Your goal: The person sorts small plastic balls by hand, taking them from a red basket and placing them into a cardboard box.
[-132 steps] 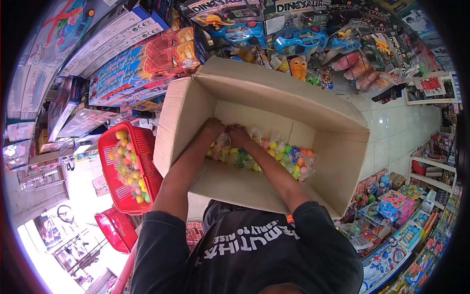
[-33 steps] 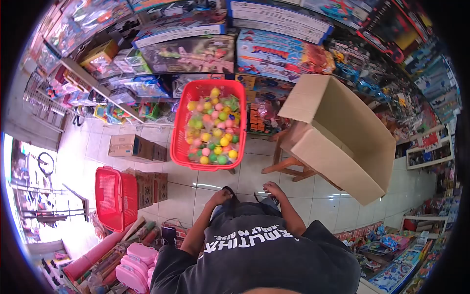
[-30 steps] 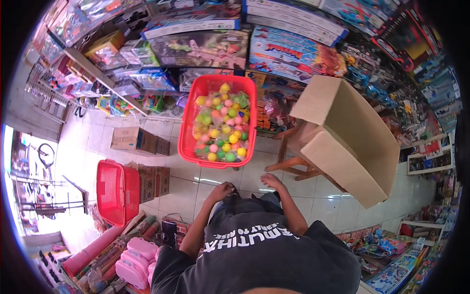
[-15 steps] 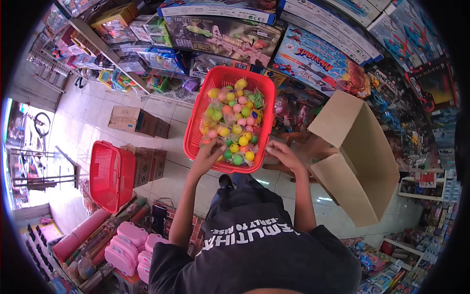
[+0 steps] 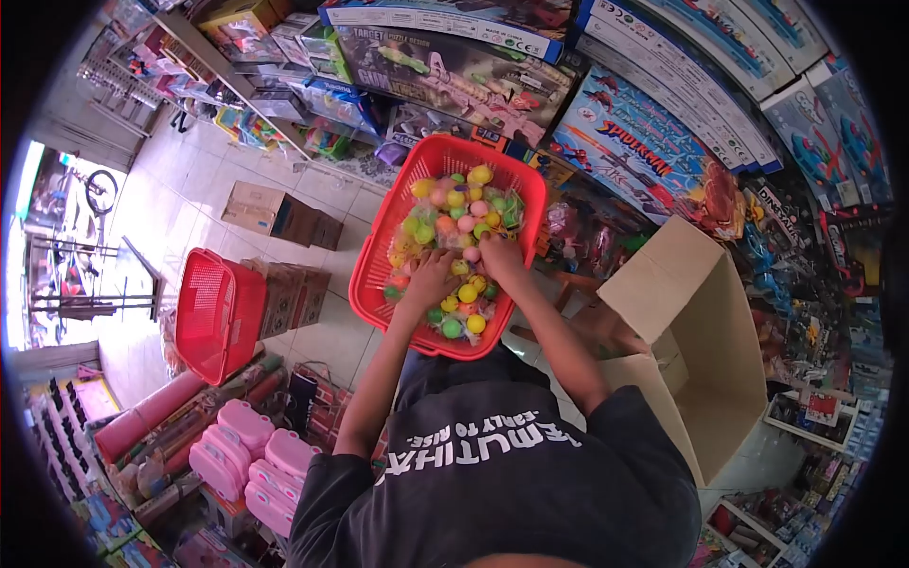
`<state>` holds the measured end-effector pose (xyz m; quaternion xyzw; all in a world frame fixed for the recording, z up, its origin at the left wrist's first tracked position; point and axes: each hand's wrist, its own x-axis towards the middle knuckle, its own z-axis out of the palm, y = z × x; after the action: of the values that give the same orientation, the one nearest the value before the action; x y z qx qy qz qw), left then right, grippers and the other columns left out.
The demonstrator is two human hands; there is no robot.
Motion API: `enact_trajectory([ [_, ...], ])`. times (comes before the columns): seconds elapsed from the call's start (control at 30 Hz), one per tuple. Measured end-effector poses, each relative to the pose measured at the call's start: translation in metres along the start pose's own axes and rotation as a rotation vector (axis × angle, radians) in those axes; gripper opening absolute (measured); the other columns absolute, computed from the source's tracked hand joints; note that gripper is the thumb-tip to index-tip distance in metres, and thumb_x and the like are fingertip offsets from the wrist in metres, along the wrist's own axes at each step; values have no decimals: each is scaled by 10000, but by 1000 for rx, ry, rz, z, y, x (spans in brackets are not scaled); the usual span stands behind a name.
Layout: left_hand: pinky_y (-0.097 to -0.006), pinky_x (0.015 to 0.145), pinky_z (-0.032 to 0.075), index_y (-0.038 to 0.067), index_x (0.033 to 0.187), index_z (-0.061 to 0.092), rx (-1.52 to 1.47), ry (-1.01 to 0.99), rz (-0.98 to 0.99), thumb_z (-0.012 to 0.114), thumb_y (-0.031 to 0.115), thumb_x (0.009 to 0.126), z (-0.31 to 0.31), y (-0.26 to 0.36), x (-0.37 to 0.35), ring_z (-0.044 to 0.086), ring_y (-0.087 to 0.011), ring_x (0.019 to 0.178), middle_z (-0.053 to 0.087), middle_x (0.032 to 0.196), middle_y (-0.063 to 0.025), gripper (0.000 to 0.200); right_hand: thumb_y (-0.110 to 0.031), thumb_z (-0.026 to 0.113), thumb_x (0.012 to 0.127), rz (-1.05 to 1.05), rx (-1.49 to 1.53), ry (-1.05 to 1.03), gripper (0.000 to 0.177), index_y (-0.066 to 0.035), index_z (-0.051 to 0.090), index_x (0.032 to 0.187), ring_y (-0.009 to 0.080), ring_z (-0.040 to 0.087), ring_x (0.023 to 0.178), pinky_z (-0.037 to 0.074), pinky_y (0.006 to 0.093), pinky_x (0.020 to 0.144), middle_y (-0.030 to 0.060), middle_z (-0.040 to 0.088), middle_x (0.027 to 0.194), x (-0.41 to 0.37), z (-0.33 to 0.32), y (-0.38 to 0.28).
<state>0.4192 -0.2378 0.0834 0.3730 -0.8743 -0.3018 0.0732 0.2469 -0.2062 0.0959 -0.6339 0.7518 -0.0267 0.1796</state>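
A red plastic basket is in front of my body, filled with small yellow, green, pink and orange balls, many in clear plastic bags. My left hand lies on the balls at the left of the middle, its fingers apart. Deeper in on the right, my right hand reaches among the balls with its fingers curled down. Whatever those fingers hold is hidden beneath them.
On my right stands an open cardboard box. A second red basket and closed cartons are on the tiled floor at left. Pink cases are stacked lower left. Boxed toys line the far shelf.
Both hands have moved from the near rim of the basket onto the balls, the right one going farther in. The view has shifted slightly.
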Motion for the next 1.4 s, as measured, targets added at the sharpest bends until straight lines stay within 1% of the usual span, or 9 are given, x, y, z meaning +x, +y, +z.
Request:
enact_trajectory([
  [0.27, -611, 881, 251, 103, 1127, 475, 34, -33, -34, 600, 337, 743, 1, 3, 9, 445, -315, 1099, 543, 1088, -100, 466, -194, 773, 542, 85, -47, 29, 530, -8, 477, 941, 288, 630, 722, 515, 383, 599, 128, 620, 788, 20, 12, 12],
  [0.4, -530, 879, 324, 68, 1097, 486, -139, -14, 4, 585, 278, 759, -1, -5, 12, 472, -351, 1049, 550, 1053, -131, 410, -235, 760, 575, 111, -8, -16, 562, 0, 457, 985, 295, 630, 740, 513, 384, 608, 141, 623, 789, 12, 0, 7],
  [0.53, -411, 843, 402, 52, 1083, 495, -350, 74, 50, 601, 189, 747, -15, 6, 12, 488, -372, 1000, 539, 1040, -158, 378, -406, 717, 615, 90, 58, -63, 651, 24, 438, 1017, 315, 627, 764, 508, 401, 629, 170, 624, 818, 8, -34, 6],
  [0.7, -423, 855, 392, 57, 1084, 496, -248, 193, 79, 632, 181, 725, -25, 23, 11, 482, -360, 1006, 517, 1061, -154, 403, -538, 677, 609, -16, 143, 10, 736, 23, 444, 1025, 327, 618, 811, 496, 402, 667, 191, 618, 876, 6, -40, 24],
  [0.87, -418, 874, 382, 62, 1099, 488, -249, 186, 126, 654, 201, 711, -37, 42, 14, 471, -351, 1020, 501, 1065, -158, 445, -416, 664, 702, -126, 579, -142, 548, -27, 473, 1036, 242, 599, 781, 460, 333, 687, 139, 595, 844, 6, -49, 39],
  [0.97, -407, 878, 391, 54, 1124, 465, -421, 188, 186, 655, 204, 723, -34, 46, 19, 484, -337, 1021, 492, 1078, -159, 469, -298, 618, 780, -184, 765, -101, 387, -30, 469, 1015, 165, 555, 795, 431, 289, 719, 74, 564, 840, 0, -57, 34],
  [1.07, -377, 839, 437, 38, 1140, 442, -591, 214, 159, 653, 178, 738, -39, 57, 20, 505, -297, 1013, 481, 1089, -145, 475, -254, 576, 812, -232, 989, -107, 303, -22, 487, 987, 163, 555, 877, 432, 295, 757, 67, 555, 937, 0, -54, 35],
  [1.23, -311, 748, 491, 22, 1111, 451, -886, 433, 20, 648, 96, 750, -38, 59, 25, 542, -219, 956, 470, 1076, -120, 418, -187, 554, 829, -194, 1399, -84, 233, -52, 470, 1000, 120, 524, 906, 431, 259, 778, 29, 496, 1004, -9, -71, 24],
  [1.4, -306, 736, 489, 1, 1020, 499, -741, 404, 38, 604, 46, 773, -59, 59, 29, 561, -205, 911, 488, 1029, -121, 273, -175, 533, 845, -167, 1606, -111, 200, -76, 464, 1005, 99, 521, 918, 439, 242, 787, 16, 499, 988, -4, -79, 25],
])
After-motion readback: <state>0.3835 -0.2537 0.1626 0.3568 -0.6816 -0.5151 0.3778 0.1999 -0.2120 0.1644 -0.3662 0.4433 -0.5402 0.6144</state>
